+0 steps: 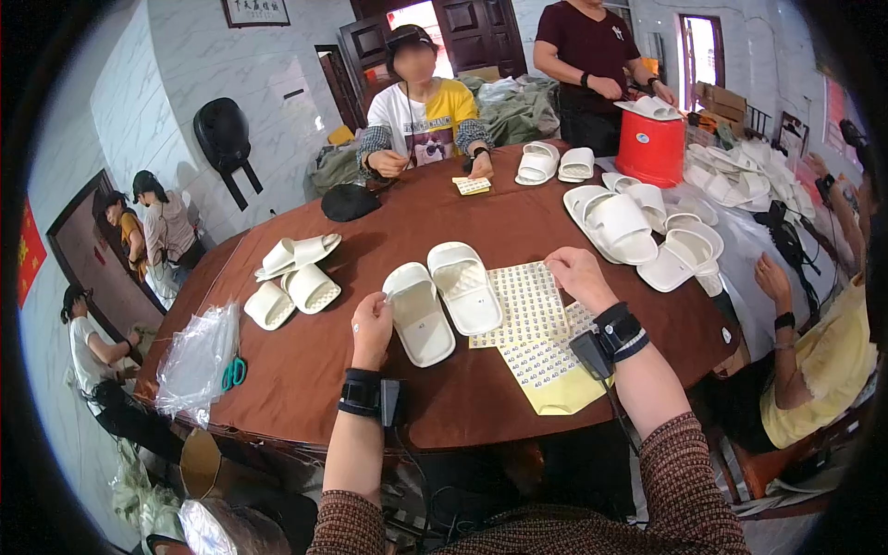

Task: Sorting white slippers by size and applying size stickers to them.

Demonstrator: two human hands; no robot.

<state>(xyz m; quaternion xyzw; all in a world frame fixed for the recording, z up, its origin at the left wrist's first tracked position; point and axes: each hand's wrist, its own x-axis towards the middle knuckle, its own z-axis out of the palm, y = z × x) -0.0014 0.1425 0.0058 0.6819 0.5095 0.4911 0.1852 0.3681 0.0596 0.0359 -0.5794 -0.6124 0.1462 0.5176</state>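
A pair of cream slippers lies in front of me on the brown cloth: the left slipper (422, 333) and, beside it, the right slipper (472, 310). My left hand (372, 326) is closed, its fingertips at the outer edge of the left slipper. A small pale mark shows on the back of that hand. With bent fingers, my right hand (581, 276) pinches at the upper right corner of a sheet of small printed stickers (532, 301). That sheet partly underlies the right slipper. A second sticker sheet (546, 375), with a yellow lower margin, lies partly beneath it.
More slippers (310, 289) rest at left, others (618, 227) at right. Clear plastic bags (199, 361) and green scissors (234, 373) lie near the left edge. Across the table (370, 250) a person handles a small sheet (472, 185); another stands behind a red bucket (649, 148).
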